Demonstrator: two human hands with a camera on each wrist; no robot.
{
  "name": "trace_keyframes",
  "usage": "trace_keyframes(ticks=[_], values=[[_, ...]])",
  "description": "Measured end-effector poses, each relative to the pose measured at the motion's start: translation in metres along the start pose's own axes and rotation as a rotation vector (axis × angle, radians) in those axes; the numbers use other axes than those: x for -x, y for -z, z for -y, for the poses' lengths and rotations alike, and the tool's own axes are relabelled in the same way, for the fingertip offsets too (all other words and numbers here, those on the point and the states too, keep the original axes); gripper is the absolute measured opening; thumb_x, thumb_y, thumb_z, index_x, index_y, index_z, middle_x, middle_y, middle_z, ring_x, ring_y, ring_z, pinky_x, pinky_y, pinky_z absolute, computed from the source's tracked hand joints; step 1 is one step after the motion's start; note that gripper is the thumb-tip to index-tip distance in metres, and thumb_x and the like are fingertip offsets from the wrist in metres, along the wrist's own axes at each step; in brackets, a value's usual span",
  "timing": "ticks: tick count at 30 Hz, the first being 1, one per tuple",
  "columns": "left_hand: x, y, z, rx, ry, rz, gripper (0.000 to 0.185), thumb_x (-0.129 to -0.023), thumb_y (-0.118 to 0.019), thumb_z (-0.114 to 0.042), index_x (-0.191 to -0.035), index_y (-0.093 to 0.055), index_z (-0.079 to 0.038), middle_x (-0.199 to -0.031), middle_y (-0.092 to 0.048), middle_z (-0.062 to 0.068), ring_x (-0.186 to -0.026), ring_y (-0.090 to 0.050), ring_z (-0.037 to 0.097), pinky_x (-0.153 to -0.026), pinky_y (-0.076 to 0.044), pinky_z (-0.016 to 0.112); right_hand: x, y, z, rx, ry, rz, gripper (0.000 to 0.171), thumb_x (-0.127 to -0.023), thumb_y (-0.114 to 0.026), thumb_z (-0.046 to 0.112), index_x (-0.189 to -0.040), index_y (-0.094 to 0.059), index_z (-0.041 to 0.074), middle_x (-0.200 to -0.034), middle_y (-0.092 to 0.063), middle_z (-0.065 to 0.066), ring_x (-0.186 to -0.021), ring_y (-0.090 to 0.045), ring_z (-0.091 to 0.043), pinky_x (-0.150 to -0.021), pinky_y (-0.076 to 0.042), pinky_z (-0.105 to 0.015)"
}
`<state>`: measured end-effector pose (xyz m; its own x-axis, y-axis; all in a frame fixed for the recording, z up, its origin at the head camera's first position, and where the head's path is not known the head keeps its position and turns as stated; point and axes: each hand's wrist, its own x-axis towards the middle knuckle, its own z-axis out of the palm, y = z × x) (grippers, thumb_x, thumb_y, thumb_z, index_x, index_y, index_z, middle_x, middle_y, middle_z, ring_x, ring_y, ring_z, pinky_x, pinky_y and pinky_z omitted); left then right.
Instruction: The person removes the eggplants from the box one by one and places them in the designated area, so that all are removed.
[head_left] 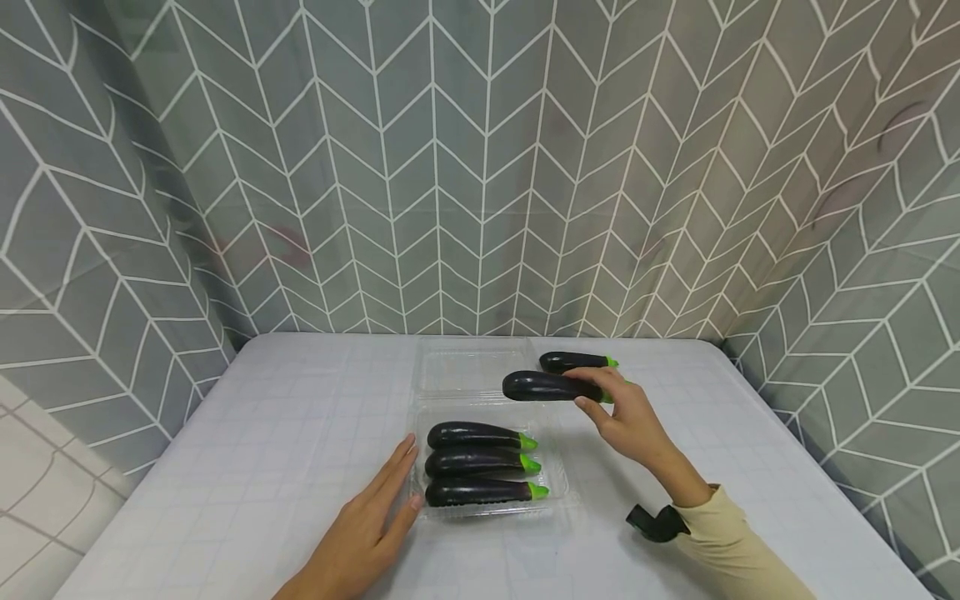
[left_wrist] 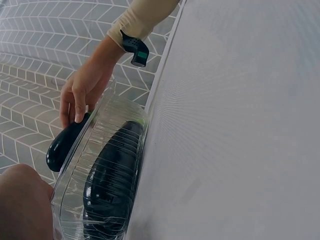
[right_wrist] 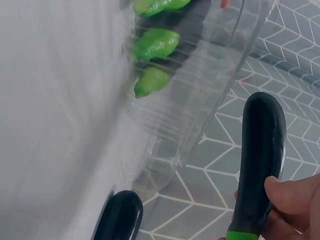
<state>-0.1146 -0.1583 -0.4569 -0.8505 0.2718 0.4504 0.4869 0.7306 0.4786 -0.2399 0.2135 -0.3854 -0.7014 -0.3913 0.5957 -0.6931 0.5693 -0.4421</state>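
My right hand (head_left: 611, 398) grips a dark purple eggplant (head_left: 543, 386) by its green stem end and holds it above the open lid of a clear plastic clamshell tray (head_left: 558, 483). In the right wrist view the held eggplant (right_wrist: 261, 155) runs up from my thumb (right_wrist: 292, 192). Three eggplants (head_left: 480, 463) lie side by side in the tray, green stems to the right. One more eggplant (head_left: 576, 362) lies on the table behind. My left hand (head_left: 375, 517) lies flat with straight fingers against the tray's left edge (left_wrist: 75, 175).
The tray's clear lid (head_left: 468, 371) lies open toward the back. The white gridded table (head_left: 262, 433) is walled by grey chevron-patterned curtains (head_left: 480, 167) on three sides. A black band (head_left: 656, 522) sits on my right wrist.
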Motion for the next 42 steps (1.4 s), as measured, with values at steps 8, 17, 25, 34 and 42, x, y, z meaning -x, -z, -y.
trace_keyframes(ticks=[8, 17, 25, 34, 42], values=[[-0.001, 0.000, 0.001, -0.001, 0.010, 0.012, 0.062, -0.109, -0.057, -0.032, -0.163, -0.036, -0.010, -0.170, -0.028, 0.001, -0.148, -0.034, 0.017, -0.112, -0.040, 0.045, -0.003, 0.007, -0.009, 0.033, -0.016, -0.033, 0.041, -0.089, -0.077, -0.007, -0.127, -0.070, 0.005, -0.120, -0.071, -0.010, -0.109, -0.066, -0.027, -0.084, -0.053, -0.045], [-0.001, 0.000, 0.001, 0.006, 0.021, 0.020, 0.061, -0.109, -0.057, -0.033, -0.161, -0.038, -0.007, -0.169, -0.028, 0.001, -0.148, -0.034, 0.016, -0.112, -0.040, 0.045, -0.002, 0.008, -0.020, 0.058, -0.037, -0.041, 0.040, -0.089, -0.077, -0.007, -0.127, -0.070, 0.004, -0.118, -0.071, -0.015, -0.108, -0.067, -0.033, -0.083, -0.054, -0.052], [-0.001, 0.000, -0.002, 0.003, 0.016, 0.009, 0.062, -0.108, -0.059, -0.029, -0.162, -0.037, -0.009, -0.169, -0.028, 0.001, -0.147, -0.036, 0.020, -0.110, -0.043, 0.048, -0.002, 0.008, -0.031, 0.078, -0.073, -0.040, 0.041, -0.089, -0.077, -0.008, -0.127, -0.071, 0.005, -0.117, -0.070, -0.018, -0.105, -0.068, -0.036, -0.083, -0.054, -0.056], [-0.001, 0.001, -0.002, -0.009, 0.010, 0.002, 0.061, -0.108, -0.058, -0.030, -0.161, -0.039, -0.007, -0.169, -0.029, 0.000, -0.147, -0.037, 0.018, -0.110, -0.042, 0.047, -0.001, 0.010, -0.042, 0.109, -0.076, -0.034, 0.040, -0.089, -0.077, -0.008, -0.127, -0.070, 0.003, -0.116, -0.071, -0.019, -0.100, -0.068, -0.037, -0.079, -0.053, -0.056], [0.000, 0.001, -0.002, 0.010, 0.009, 0.004, 0.061, -0.108, -0.058, -0.030, -0.161, -0.039, -0.007, -0.169, -0.029, -0.001, -0.147, -0.037, 0.018, -0.110, -0.044, 0.049, 0.002, 0.011, -0.052, 0.123, -0.105, -0.028, 0.039, -0.089, -0.077, -0.007, -0.127, -0.070, 0.002, -0.117, -0.071, -0.021, -0.103, -0.067, -0.041, -0.082, -0.052, -0.058]])
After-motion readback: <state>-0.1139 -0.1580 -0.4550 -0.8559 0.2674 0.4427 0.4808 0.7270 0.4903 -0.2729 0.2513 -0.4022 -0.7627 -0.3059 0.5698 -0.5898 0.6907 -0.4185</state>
